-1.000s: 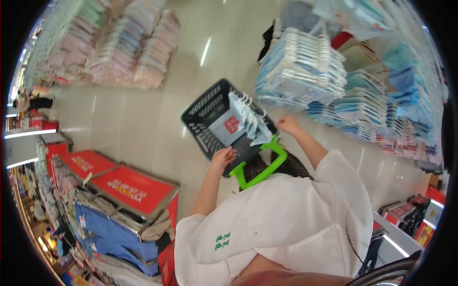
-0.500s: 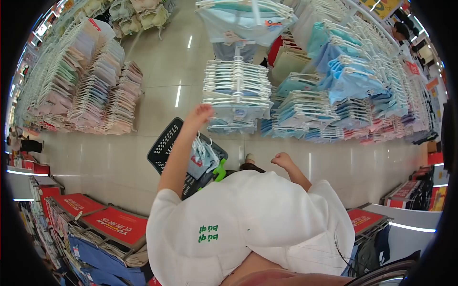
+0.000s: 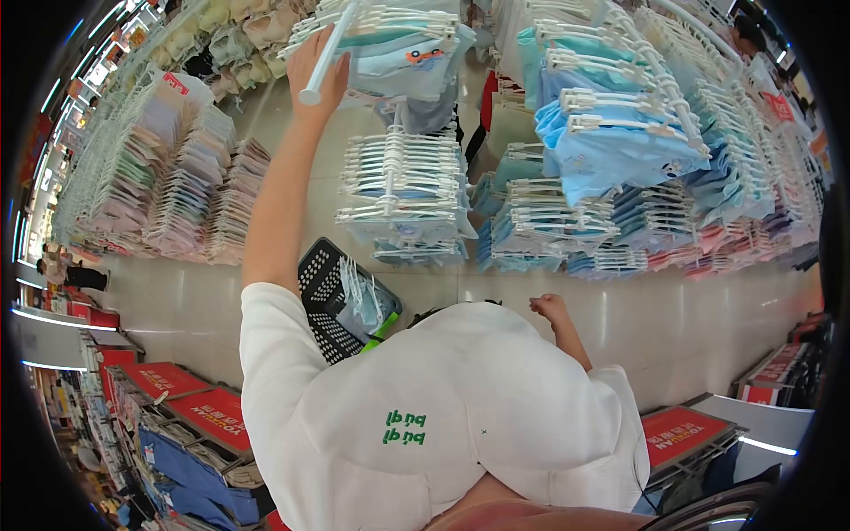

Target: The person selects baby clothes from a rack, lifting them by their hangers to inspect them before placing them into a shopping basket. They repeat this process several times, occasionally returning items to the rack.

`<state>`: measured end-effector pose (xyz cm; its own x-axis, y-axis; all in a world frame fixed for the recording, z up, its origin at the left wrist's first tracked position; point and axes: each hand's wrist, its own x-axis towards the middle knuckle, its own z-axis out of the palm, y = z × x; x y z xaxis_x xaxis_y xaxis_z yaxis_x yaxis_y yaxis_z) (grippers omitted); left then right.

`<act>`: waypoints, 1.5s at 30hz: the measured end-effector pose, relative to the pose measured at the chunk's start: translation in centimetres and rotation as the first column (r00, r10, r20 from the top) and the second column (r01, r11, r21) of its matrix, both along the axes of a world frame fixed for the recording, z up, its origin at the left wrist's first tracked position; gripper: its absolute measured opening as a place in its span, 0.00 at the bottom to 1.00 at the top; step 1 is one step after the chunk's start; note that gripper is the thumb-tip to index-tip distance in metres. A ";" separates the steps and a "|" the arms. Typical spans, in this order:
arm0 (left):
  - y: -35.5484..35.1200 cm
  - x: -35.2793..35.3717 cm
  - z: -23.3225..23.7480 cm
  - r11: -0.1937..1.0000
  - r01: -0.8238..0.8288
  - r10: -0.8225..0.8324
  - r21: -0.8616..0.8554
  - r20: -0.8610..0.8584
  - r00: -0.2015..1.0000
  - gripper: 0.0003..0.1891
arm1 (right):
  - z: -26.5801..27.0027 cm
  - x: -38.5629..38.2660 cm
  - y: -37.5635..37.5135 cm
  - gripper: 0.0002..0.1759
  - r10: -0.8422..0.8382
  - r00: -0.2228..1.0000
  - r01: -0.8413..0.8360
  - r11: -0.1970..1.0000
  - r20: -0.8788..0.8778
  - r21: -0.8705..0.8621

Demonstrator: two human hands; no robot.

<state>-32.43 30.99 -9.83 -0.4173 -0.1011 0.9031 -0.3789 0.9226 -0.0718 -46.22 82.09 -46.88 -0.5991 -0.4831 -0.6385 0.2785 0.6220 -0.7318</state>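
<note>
Pale-blue garments [image 3: 398, 78], hung from white hangers [image 3: 414, 25] beside a rail [image 3: 331, 51], are being reached by the raised left hand [image 3: 305, 69], whose grip cannot be told; hangers are best being parted singly, by their bars. Nothing visible is being held by the loosely curled right hand [image 3: 551, 307].

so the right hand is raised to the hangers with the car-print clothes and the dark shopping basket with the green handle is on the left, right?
Wrong hand: the head view shows the left hand raised to the hangers with the car-print clothes. The dark shopping basket with the green handle is on the left.
</note>
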 end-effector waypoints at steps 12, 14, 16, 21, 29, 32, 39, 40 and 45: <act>1.6 -0.4 2.4 0.956 0.167 -0.167 0.240 -0.019 0.986 0.09 | 0.1 -0.9 -3.0 0.12 -0.029 0.991 0.048 0.988 0.131 -0.145; 2.8 0.6 3.8 0.974 0.145 -0.150 0.173 0.019 0.988 0.08 | 0.6 -1.3 -4.3 0.12 0.011 0.991 0.013 0.983 0.133 -0.180; 3.5 1.4 4.4 0.986 0.126 -0.133 0.105 0.058 0.989 0.08 | 1.9 -1.9 -6.1 0.12 0.048 0.990 -0.018 0.976 0.136 -0.215; 6.2 3.8 3.8 0.939 0.200 -0.215 0.278 0.024 0.976 0.09 | 9.4 -1.6 -11.1 0.13 0.116 0.990 -0.070 0.894 0.079 -0.442; 8.3 6.9 5.1 0.964 0.193 -0.209 0.184 0.070 0.975 0.08 | 22.4 0.1 -15.6 0.11 0.269 0.958 -0.257 0.668 -0.095 -0.698; 9.8 8.1 4.5 0.940 0.207 -0.239 0.273 0.091 0.967 0.08 | 25.2 0.6 -16.0 0.09 0.234 0.946 -0.315 0.516 -0.223 -0.796; 13.7 10.8 3.1 0.884 0.237 -0.268 0.403 0.022 0.963 0.11 | 30.9 3.2 -16.6 0.38 -0.296 0.686 -0.574 0.341 -0.665 -0.744; 13.9 11.2 3.0 0.881 0.238 -0.271 0.409 0.025 0.962 0.11 | 31.6 3.6 -16.9 0.38 -0.287 0.689 -0.575 0.341 -0.665 -0.744; 14.4 12.6 2.3 0.881 0.229 -0.250 0.414 -0.003 0.968 0.11 | 33.6 6.0 -18.2 0.40 -0.203 0.732 -0.586 0.299 -0.650 -0.753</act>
<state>-19.81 45.34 -7.50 -0.5180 -0.3471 0.7818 -0.1483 0.9365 0.3176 -40.26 63.89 -13.24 -0.3773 -0.6182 0.6896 -0.4145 -0.5531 -0.7227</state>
